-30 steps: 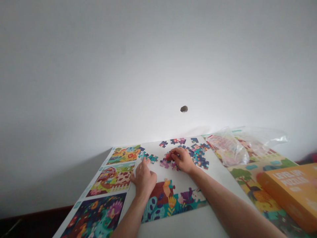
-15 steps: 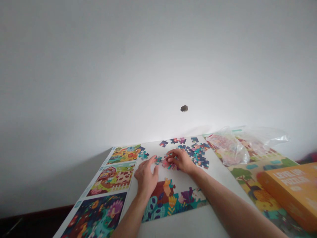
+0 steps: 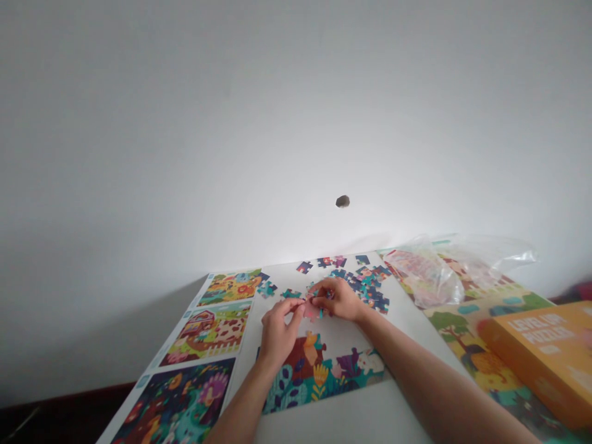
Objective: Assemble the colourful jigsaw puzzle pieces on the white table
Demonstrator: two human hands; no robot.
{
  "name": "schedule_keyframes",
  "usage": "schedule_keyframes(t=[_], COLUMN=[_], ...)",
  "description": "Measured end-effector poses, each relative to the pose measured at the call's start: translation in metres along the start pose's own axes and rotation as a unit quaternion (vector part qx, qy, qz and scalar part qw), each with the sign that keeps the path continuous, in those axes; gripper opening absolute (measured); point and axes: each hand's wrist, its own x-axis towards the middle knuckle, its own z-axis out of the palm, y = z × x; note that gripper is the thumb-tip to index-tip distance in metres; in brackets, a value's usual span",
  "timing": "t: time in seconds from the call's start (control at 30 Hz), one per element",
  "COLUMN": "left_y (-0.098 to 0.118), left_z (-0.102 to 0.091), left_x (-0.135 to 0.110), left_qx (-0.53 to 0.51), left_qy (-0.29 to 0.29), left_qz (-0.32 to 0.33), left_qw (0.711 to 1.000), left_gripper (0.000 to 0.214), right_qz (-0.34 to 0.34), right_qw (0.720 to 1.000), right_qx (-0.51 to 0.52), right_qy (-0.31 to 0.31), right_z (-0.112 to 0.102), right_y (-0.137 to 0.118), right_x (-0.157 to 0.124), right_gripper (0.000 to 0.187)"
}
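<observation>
Between the left hand and the right hand, a pink puzzle piece is held by both in nearly closed pinches, presumably so that it is steadied.

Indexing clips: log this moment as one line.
left hand: fingertips at flat pink jigsaw piece | right hand: pinching it | nearer: partly assembled multicoloured jigsaw | beyond: loose blue-teal pieces

Pale wall, small dark hole; white table below; left side dimmer.

the left hand moved toward three o'clock and pinched the nine-o'clock edge of the pink puzzle piece.
</observation>
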Motion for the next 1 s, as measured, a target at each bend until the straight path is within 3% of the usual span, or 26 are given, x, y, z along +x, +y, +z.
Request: schedule_keyframes(t=[0.2,0.37,0.6,0.7,0.8,0.9,1.0], left_y=[0.002,0.009,0.01,0.01,0.003,-0.008,-0.015], left_z=[-0.002,-0.007,-0.009,-0.01,-0.011,-0.01,-0.008], left_x=[0.0,0.002,0.002,0.002,0.005,0.007,0.009], left_qx=[-0.038,-0.077,-0.079,-0.111,-0.168,-0.234,-0.273], left_qy=[-0.006,0.042,0.035,0.091,0.16,0.198,0.211], left_qz=[-0.048,-0.108,-0.12,-0.106,-0.117,-0.145,-0.16], left_qw=[0.998,0.99,0.989,0.984,0.966,0.941,0.925], left_gripper=[0.024,0.04,0.042,0.04,0.04,0.037,0.034], right_qz=[0.035,0.016,0.005,-0.003,0.042,0.096,0.104], right_qw=[0.996,0.998,1.0,0.999,0.997,0.995,0.994], right_qx=[0.077,0.054,0.016,-0.052,-0.069,-0.032,-0.011], right_qy=[-0.031,-0.036,-0.018,-0.006,-0.008,-0.001,0.009], right_z=[0.002,0.002,0.001,-0.003,0.0,0.015,0.035], right_y=[0.0,0.004,0.006,-0.006,-0.023,-0.032,-0.031], right_x=[-0.001,0.0,0.002,0.007,0.012,0.011,0.005], right_gripper=[0.02,0.022,0.021,0.015,0.012,0.013,0.019])
